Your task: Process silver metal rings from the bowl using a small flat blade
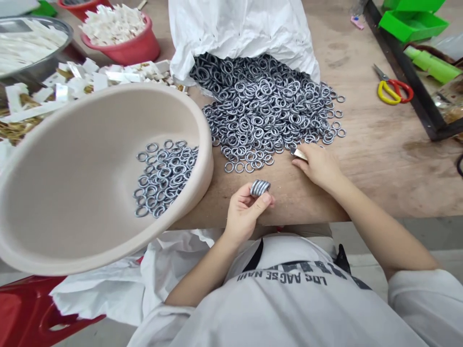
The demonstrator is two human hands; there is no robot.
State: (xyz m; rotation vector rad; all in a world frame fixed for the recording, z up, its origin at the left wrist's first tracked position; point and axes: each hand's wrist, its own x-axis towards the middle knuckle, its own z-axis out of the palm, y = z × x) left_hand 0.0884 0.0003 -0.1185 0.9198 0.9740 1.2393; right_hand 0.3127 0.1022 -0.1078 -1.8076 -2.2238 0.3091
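Note:
My left hand is closed around a short row of grey rings, held side by side between thumb and fingers just above the table's front edge. At the near right edge of a big heap of loose grey rings, my right hand pinches a small flat metal piece with a dark tip; its exact kind is not clear. The heap spills from the mouth of a white sack. To the left, a large beige basin holds more rings, gathered on its right side.
White strips and offcuts lie behind the basin, near a red bowl of white pieces and a metal bowl. Scissors lie at right, beside a dark metal frame and green trays. A red stool stands below left.

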